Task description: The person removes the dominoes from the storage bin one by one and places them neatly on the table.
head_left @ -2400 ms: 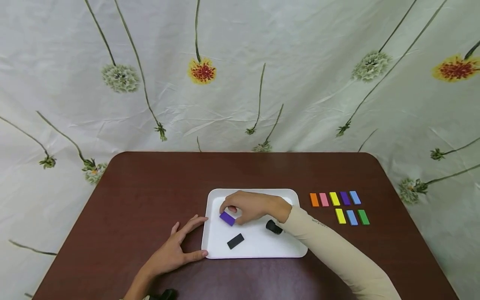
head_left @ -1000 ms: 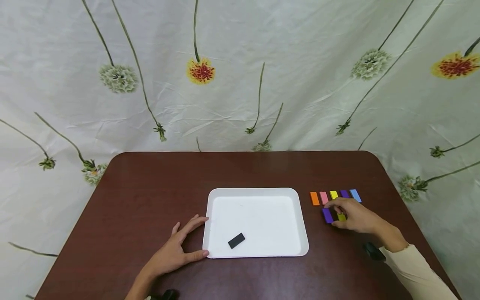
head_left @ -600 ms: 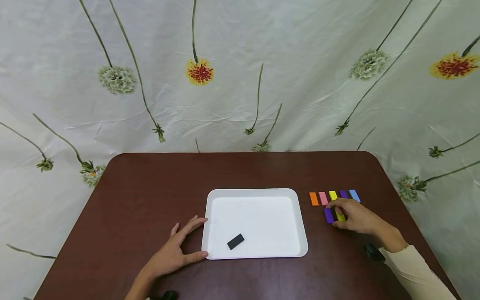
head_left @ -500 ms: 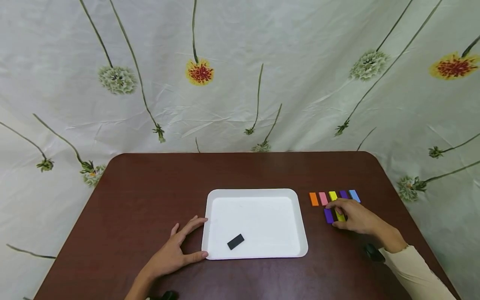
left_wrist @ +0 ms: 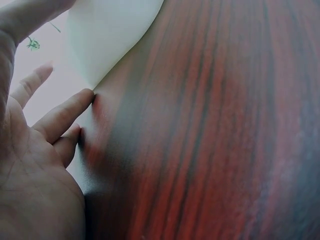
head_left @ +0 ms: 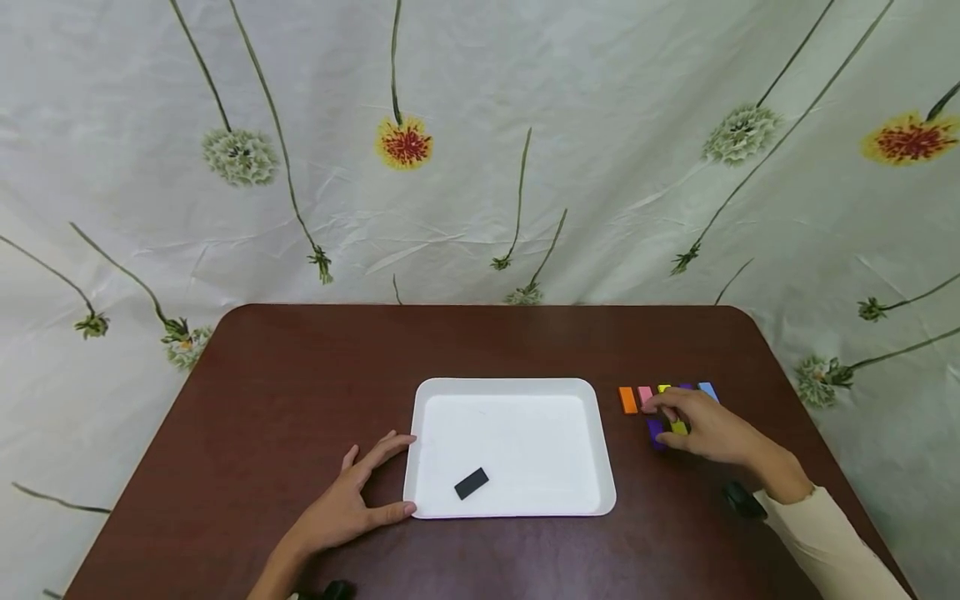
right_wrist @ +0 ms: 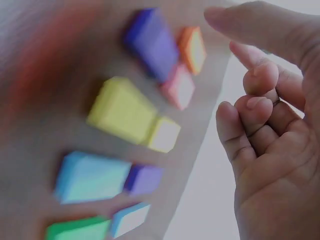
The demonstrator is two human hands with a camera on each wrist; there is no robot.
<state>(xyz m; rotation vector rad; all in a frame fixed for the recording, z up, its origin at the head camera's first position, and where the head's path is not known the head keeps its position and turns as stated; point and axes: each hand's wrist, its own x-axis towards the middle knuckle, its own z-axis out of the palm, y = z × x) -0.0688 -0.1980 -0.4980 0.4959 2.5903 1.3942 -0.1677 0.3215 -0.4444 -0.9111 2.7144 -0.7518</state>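
Observation:
My left hand (head_left: 337,508) touches the left rim of a white tray (head_left: 540,454) with thumb and fingertips, its fingers spread. In the left wrist view the left hand (left_wrist: 35,170) lies beside the tray's corner (left_wrist: 110,40). A black rectangular block (head_left: 472,483) lies tilted in the tray. My right hand (head_left: 708,429) hovers over the coloured blocks, thumb and fingers apart. Just beneath its fingertips lies a purple block (head_left: 655,435), left of a yellow block (head_left: 678,427). The right wrist view shows the purple block (right_wrist: 152,42) standing free of the right hand (right_wrist: 275,120).
The back row holds an orange block (head_left: 627,400), a pink block (head_left: 646,397), yellow and purple blocks partly covered by the hand, and a light blue block (head_left: 708,390). The front row also has a light blue block (right_wrist: 92,177) and a green block (right_wrist: 77,230). A floral cloth (head_left: 600,167) hangs behind the table (head_left: 315,375).
The right hand carried the purple block from the tray to the left end of the front row, then let it go. Its thumb and fingers have lifted slightly. The left hand stayed put.

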